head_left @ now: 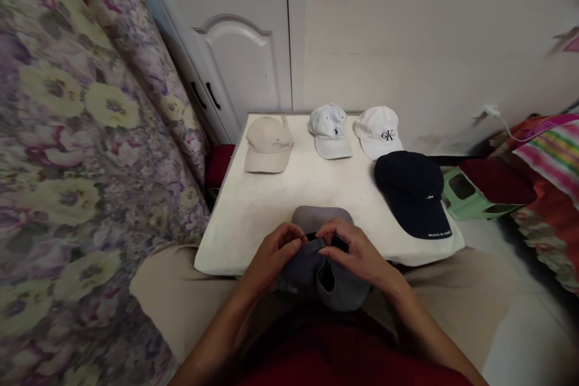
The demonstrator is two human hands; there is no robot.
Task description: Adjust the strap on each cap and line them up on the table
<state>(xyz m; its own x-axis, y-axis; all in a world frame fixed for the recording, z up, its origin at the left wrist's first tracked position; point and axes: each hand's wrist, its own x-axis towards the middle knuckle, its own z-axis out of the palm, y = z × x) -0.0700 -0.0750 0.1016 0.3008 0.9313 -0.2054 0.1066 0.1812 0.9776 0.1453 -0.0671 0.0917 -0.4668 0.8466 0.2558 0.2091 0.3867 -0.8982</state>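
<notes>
A grey baseball cap (pixel 348 289) rests at the table's near edge by my lap, its brim pointing away from me and its back opening toward me. My left hand (pixel 281 247) pinches the cap's rear strap from the left. From the right, my right hand (pixel 355 247) grips the same strap near its buckle, thumb and fingers closed. Part of the strap is hidden under my fingers. Farther off stand a beige cap (pixel 268 142), a pale blue cap (pixel 330 126) and a white cap (pixel 377 129). A dark navy cap (pixel 409 187) sits at the right.
The caps lie on a low table with a cream cover (pixel 226 223). Behind it are a white cabinet (pixel 239 60) and a wall. A floral curtain (pixel 90 163) hangs at the left. A green stool (pixel 465 193) with a dark red top stands at the right.
</notes>
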